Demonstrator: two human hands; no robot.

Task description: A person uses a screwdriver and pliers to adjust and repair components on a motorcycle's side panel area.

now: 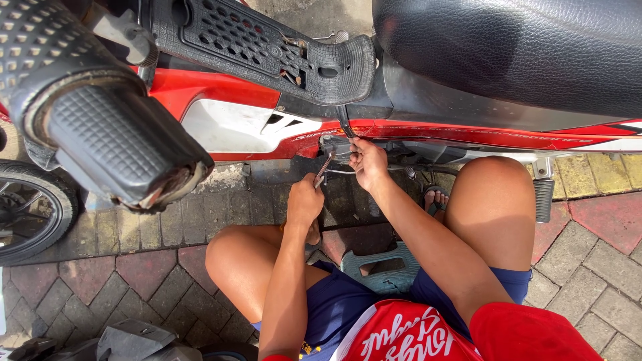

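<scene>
Left hand (304, 199) gripped a wrench (324, 168) at the motorbike (234, 117) underside, right hand (367, 162) pinched the fitting; best kept square, steady.

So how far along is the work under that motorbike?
Nothing looks finished: the red side panel is on. In hand: left hand holds a metal tool toward the engine area, where right hand pinches something. What remains can't be told.
</scene>
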